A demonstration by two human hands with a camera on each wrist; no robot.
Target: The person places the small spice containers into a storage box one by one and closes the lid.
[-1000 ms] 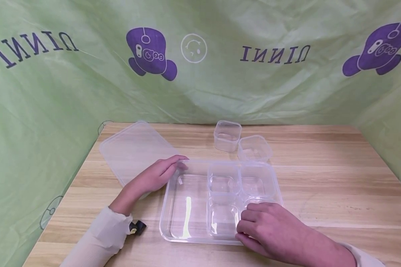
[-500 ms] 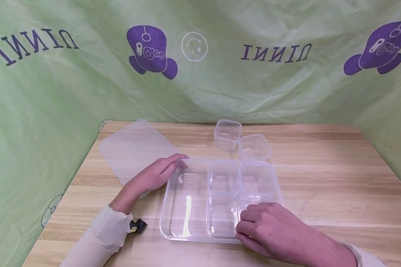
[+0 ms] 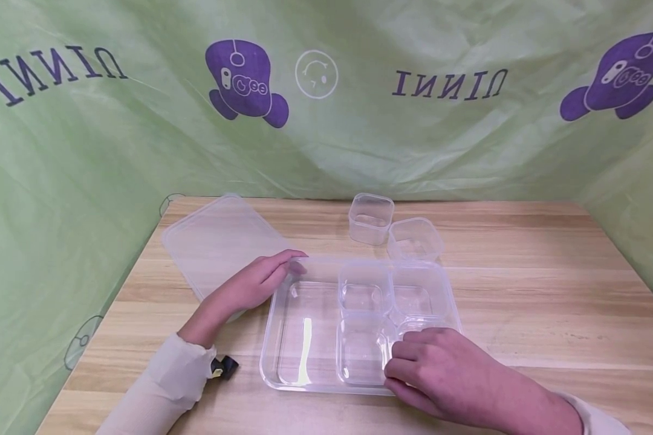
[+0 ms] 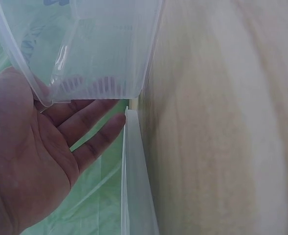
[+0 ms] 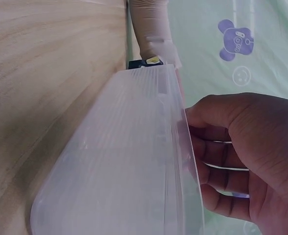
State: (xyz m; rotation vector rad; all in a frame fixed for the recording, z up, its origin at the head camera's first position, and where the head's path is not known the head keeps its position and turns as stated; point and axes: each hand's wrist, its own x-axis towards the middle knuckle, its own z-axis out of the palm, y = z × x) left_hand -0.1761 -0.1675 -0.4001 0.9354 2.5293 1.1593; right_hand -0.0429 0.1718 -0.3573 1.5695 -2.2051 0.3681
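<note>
A large clear plastic box (image 3: 310, 386) rests on the table. My left hand (image 3: 256, 281) holds its back left corner, with fingers along the outside of the wall in the left wrist view. Several small clear square containers stand in the right half of the box, among them a back middle one (image 3: 364, 290) and a front middle one (image 3: 361, 356). Over the front right of the box, my right hand (image 3: 446, 374) has curled fingers and pinches the small container there by its rim. That container is mostly hidden by the hand.
Behind the box stand two more small clear containers, one farther back (image 3: 371, 219) and one close to the box wall (image 3: 415, 238). A flat translucent lid (image 3: 223, 241) lies at the back left. Printed green cloth (image 3: 326, 151) surrounds the wooden table (image 3: 549, 290).
Both hands keep their places on the box and the small container. The head view has shifted very slightly; nothing else visibly moves.
</note>
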